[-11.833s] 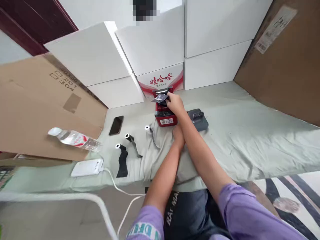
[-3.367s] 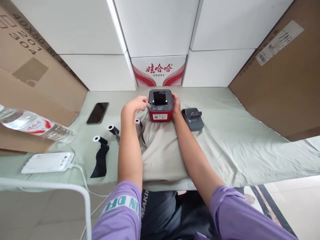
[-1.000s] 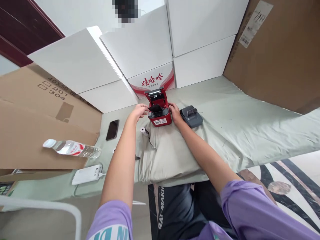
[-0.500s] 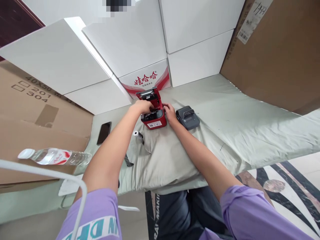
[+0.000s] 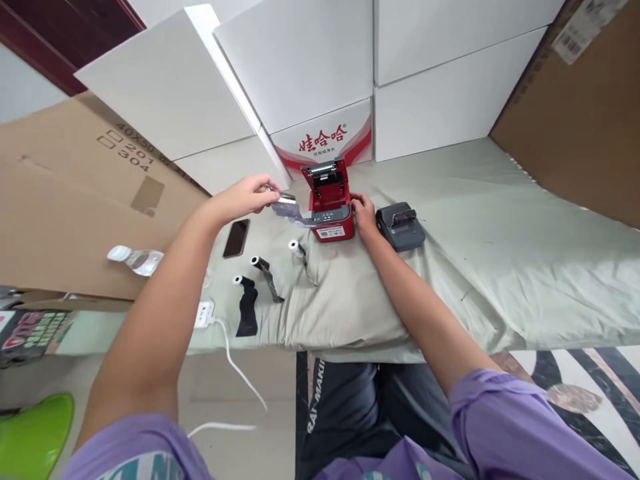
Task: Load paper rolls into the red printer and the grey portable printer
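A red and black label printer [image 5: 334, 223] stands on the cloth with its lid raised and its bay exposed. Left of it, my left hand [image 5: 257, 193] grips a small paper roll [image 5: 286, 198]. A dark, shiny strip [image 5: 299, 215] trails from this roll down to the printer's front edge. My right hand [image 5: 363, 212] is pressed against the printer's right side with its fingers curled. Beside that hand sits a dark grey printer [image 5: 401, 227]. Nearer me lie three small rolls with dark strips: one roll [image 5: 296, 249], a middle roll [image 5: 258, 261] and a left roll [image 5: 243, 281].
A phone [image 5: 237, 238] lies left of the rolls. White cartons [image 5: 310, 60] line the back, with brown cardboard boxes [image 5: 150, 227] [image 5: 590, 127] at both sides. A water bottle [image 5: 143, 261], a power strip [image 5: 204, 314] and a white cable [image 5: 235, 363] are at the left.
My left hand has come out of the printer bay and moved left, bringing a roll with its strip. My right hand stays at the printer's side. The camera view has shifted left.
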Tool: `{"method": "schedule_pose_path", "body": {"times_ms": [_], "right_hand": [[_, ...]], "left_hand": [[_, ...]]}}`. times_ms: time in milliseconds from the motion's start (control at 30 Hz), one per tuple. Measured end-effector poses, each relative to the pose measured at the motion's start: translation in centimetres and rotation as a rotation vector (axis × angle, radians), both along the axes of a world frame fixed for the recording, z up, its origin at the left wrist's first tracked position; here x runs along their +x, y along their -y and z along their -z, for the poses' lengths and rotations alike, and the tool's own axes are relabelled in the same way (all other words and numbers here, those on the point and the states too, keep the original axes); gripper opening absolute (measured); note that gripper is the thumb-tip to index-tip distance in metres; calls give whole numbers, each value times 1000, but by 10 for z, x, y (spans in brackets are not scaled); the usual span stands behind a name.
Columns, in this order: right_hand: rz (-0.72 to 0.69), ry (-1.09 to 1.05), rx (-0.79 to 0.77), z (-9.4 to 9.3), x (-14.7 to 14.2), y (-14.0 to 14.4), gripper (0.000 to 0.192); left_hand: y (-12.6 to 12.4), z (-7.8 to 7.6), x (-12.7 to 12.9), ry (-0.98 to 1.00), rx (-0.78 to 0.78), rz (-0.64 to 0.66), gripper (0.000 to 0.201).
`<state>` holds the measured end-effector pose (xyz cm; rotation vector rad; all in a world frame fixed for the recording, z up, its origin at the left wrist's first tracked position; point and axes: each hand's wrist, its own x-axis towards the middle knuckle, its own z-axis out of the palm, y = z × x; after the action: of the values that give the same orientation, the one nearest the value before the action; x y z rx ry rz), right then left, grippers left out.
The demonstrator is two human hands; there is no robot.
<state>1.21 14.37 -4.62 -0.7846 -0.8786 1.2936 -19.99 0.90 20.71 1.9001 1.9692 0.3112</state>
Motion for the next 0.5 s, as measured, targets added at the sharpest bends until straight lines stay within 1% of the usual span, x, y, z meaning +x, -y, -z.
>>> {"method": "schedule_pose_path", "body": {"times_ms": [33,100,167,267,333,400,500], "right_hand": [[-4,3,0,1,0,-1,18],[-11,18,5,3,0,-3,18],[-13,42,12,4,0,-4,19],[-4,78,13,4,0,-7,20],[1,97,11,5,-1,-9,19],[-9,107,15,6,-1,-11,19],[-20,106,36,8,-2,-15,19]], "left_hand": [[11,-1,-6,-14,-11,-27,35],[25,4,-18,-68,-56,-29,36],[32,17,-29,-141,-145,4,42],[31,41,-40,-256,-313,67,52],[29,58,-41,-325,-362,106,53],[27,73,-38,-395,-346,120,51],[24,91,-29,-532,-359,87,50]]}}
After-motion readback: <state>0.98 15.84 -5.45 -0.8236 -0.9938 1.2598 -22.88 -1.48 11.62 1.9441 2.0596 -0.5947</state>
